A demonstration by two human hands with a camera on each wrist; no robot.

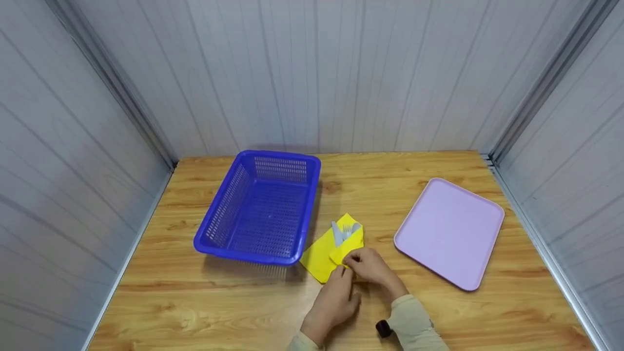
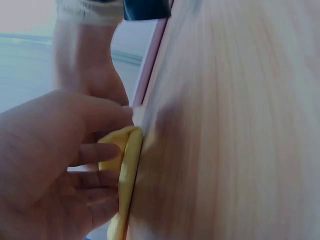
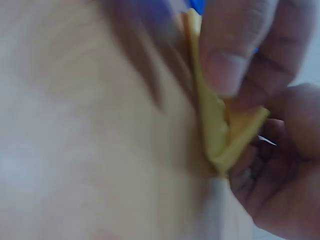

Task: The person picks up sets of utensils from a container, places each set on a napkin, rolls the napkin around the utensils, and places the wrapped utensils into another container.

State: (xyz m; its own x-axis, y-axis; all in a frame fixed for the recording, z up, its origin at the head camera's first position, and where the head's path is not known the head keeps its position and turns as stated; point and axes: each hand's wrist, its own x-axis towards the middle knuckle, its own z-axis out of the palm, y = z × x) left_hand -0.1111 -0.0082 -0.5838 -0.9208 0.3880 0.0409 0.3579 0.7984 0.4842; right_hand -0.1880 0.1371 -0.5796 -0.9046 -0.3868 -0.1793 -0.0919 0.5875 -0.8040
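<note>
A yellow napkin (image 1: 318,257) lies on the table, partly folded over a knife (image 1: 337,234), a fork (image 1: 346,231) and a spoon (image 1: 356,227). Their upper ends stick out of the fold; the rest is covered. With thumb and fingers my right hand (image 1: 371,265) pinches the folded flap near its lower corner. My left hand (image 1: 334,300) rests its fingertips on the napkin's near edge, close beside the right. Up close in the left wrist view, the left fingers lie against the napkin (image 2: 129,175), while the thumb stays apart from them.
A blue perforated basket (image 1: 306,209) stands left of the napkin, close to its left corner. On the right lies a light purple tray (image 1: 448,234). Pale panelled walls (image 1: 312,73) enclose the wooden table (image 1: 195,312) at the back and both sides.
</note>
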